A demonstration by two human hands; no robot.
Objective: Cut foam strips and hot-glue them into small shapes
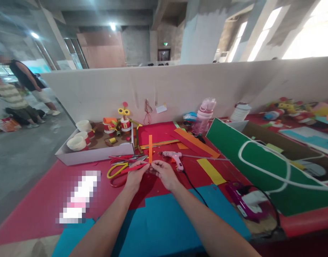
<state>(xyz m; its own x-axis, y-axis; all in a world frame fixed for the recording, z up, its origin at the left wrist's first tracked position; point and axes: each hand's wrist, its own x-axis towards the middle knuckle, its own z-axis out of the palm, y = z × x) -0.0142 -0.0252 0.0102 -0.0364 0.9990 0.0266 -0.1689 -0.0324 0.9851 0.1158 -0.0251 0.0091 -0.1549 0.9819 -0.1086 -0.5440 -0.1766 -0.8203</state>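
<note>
Both hands meet over the red table covering, fingertips pinched close together. My left hand (137, 175) is closed on a red paper strip (134, 168) that points out to the left. An orange paper strip (150, 148) stands upright from the meeting fingertips, crossing the red one at its end. My right hand (165, 174) is closed at the lower end of the orange strip. Left of the hands lie scissors (118, 169) with yellow and red handles. A pink glue gun (176, 157) rests just beyond my right hand.
A white-walled tray (99, 157) holds paper cups and small figures. Blue sheets (169, 221) cover the near edge. A green board (260, 171) with a white cable and a purple power strip (244, 203) stand right. A pink bottle (203, 116) stands behind. Two people are far left.
</note>
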